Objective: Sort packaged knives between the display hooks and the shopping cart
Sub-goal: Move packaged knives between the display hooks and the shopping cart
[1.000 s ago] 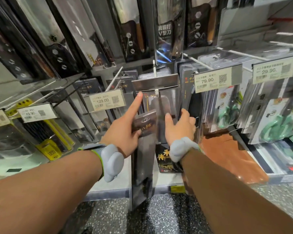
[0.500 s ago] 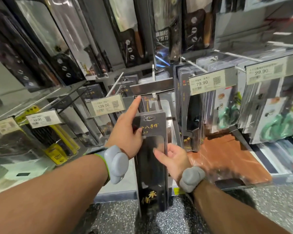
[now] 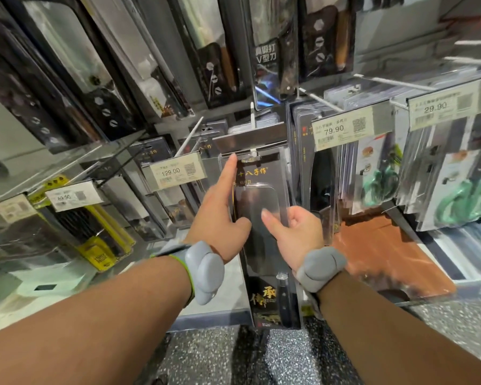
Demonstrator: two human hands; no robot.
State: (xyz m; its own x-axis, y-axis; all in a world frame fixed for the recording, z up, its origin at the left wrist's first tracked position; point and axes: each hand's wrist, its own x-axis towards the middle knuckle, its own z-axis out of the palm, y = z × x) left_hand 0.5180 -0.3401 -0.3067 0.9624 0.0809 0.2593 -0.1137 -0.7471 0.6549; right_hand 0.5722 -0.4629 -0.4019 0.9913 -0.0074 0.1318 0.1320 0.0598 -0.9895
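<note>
A long black packaged knife (image 3: pixel 257 198) with gold lettering hangs upright in front of the middle display hook (image 3: pixel 252 118), its top just under the hook's blank label holder (image 3: pixel 250 138). My left hand (image 3: pixel 220 220) holds its left edge, thumb on the front and index finger stretched up to the package top. On the other side, my right hand (image 3: pixel 297 234) grips the right edge with the thumb on the clear blister and the fingers curled behind. Whether the hang hole is on the hook is hidden. No shopping cart is in view.
Rows of packaged knives hang all around, with price tags 129.00 (image 3: pixel 175 172) on the left and 79.90 (image 3: pixel 342 129) on the right. Packaged green scissors (image 3: pixel 381 184) hang further right. Larger cleaver packs (image 3: pixel 272 51) hang above. A speckled floor (image 3: pixel 261 357) lies below.
The packaged knife has been lifted from below the hook up to the label holder. My right hand moved from its lower front to its right edge; my left index finger followed the top upward.
</note>
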